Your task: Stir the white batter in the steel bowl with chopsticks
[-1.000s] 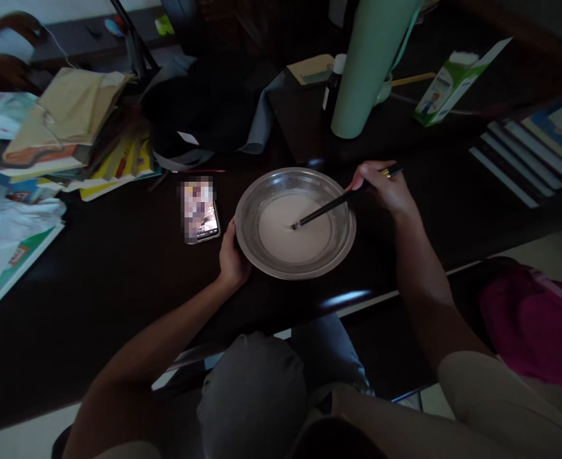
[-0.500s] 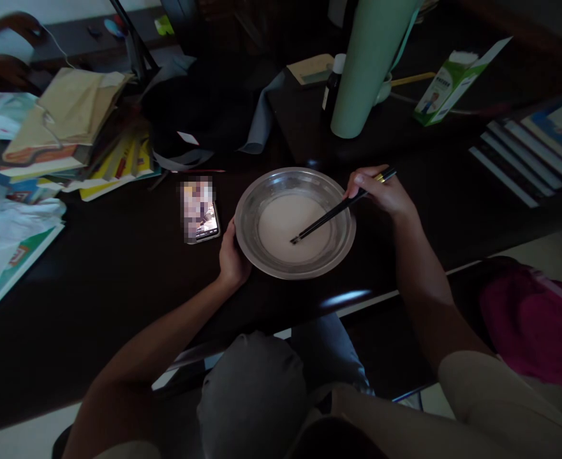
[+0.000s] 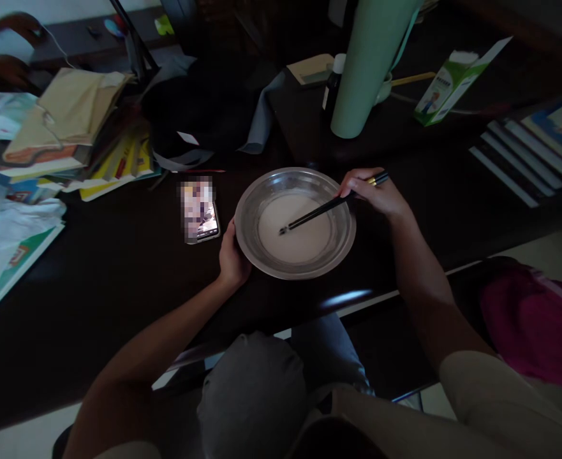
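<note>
A shiny metal bowl [image 3: 296,273] rests on the dark table near its front edge. Pale, milky liquid [image 3: 304,239] covers its bottom. My left hand [image 3: 234,258] grips the bowl's left side, its fingers partly hidden beneath the rim. At the right rim my right hand [image 3: 369,190] is closed around black chopsticks [image 3: 316,211] with gold bands near the top. They slant down to the left, and their tips dip into the liquid left of the middle.
Left of the bowl lies a lit phone [image 3: 201,210]. Behind stand a tall green bottle [image 3: 369,70], a small dark bottle [image 3: 331,86] and a green-white box [image 3: 446,89]. A black bag [image 3: 204,108] lies at the back, book piles [image 3: 70,121] at the left, more books [image 3: 520,159] at the right.
My right hand has shifted slightly left, and the chopstick tips have moved left and a little up through the liquid. My left hand and the bowl have stayed in place.
</note>
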Motion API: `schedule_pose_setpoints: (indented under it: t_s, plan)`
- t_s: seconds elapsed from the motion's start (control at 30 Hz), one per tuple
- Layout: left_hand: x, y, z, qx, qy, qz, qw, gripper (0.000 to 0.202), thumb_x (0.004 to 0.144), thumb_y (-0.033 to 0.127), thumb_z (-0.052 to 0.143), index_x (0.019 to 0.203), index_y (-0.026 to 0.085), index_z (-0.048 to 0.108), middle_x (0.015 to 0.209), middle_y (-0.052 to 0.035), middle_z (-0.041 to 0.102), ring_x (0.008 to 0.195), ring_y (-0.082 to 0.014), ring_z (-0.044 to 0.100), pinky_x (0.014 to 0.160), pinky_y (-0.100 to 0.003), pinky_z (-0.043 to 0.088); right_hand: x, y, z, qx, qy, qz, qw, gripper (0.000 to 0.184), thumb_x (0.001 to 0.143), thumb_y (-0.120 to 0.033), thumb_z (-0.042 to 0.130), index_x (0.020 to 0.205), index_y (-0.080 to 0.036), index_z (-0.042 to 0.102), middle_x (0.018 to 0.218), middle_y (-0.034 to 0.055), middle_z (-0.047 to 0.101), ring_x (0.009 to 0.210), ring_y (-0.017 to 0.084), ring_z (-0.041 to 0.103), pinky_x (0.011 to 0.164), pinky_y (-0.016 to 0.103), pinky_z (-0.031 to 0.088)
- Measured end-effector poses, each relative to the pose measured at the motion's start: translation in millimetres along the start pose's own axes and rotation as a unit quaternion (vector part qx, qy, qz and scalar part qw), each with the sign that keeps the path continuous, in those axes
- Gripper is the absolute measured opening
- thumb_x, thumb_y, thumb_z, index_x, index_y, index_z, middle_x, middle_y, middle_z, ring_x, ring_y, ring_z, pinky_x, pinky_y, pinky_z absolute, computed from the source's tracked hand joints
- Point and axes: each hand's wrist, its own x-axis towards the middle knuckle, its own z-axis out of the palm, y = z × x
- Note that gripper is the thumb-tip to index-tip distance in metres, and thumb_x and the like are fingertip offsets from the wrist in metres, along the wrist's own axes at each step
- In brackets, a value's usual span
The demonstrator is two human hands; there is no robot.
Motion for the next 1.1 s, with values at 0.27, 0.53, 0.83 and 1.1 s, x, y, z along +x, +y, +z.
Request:
schedule_pose_setpoints:
  t_s: [0.27, 0.53, 0.83, 1.1]
  plan:
    - [0.1, 0.7, 0.9, -0.016, 0.001, -0.004, 1.000, 0.026, 0.089, 0.044, 0.062, 0.102, 0.025, 0.075, 0.111, -0.0008, 0.077, 0.121, -0.0256, 0.065, 0.109, -0.040, 0.050, -1.7, 0.7, -2.9, 0.011, 0.031, -0.001, 0.999, 0.046, 0.085, -0.060, 0.066, 0.061, -0.021, 0.071, 0.061, 0.0028, 0.068, 0.061, 0.014, 0.066, 0.056, 0.027, 0.046]
    - [0.7, -0.2, 0.2, -0.008, 0.005, 0.001, 1.000, 0.026, 0.092, 0.042, 0.058, 0.102, 0.025, 0.075, 0.110, -0.0012, 0.078, 0.122, -0.0247, 0.065, 0.110, -0.039, 0.049, 0.0, 1.0, -4.4, -0.004, 0.088, -0.011, 0.996, 0.045, 0.084, -0.060, 0.066, 0.064, -0.021, 0.072, 0.066, 0.0022, 0.069, 0.061, 0.013, 0.064, 0.054, 0.026, 0.044]
    - [0.5, 0.3, 0.7, -0.009, 0.005, -0.007, 1.000, 0.027, 0.091, 0.042, 0.057, 0.102, 0.025, 0.076, 0.115, -0.0007, 0.077, 0.123, -0.0245, 0.065, 0.108, -0.038, 0.051, -1.4, -1.3, -1.7, -0.011, 0.028, 0.019, 0.999, 0.044, 0.081, -0.063, 0.068, 0.069, -0.021, 0.074, 0.072, 0.0028, 0.073, 0.063, 0.012, 0.063, 0.051, 0.024, 0.041]
    - [0.3, 0.7, 1.7, -0.004, -0.011, 0.001, 1.000, 0.029, 0.090, 0.045, 0.060, 0.104, 0.025, 0.075, 0.116, -0.0017, 0.077, 0.122, -0.0257, 0.065, 0.109, -0.040, 0.050, -2.7, -1.6, -2.6, 0.023, -0.012, 0.019, 0.999, 0.043, 0.082, -0.061, 0.068, 0.064, -0.023, 0.074, 0.066, 0.0028, 0.071, 0.063, 0.014, 0.066, 0.057, 0.027, 0.049]
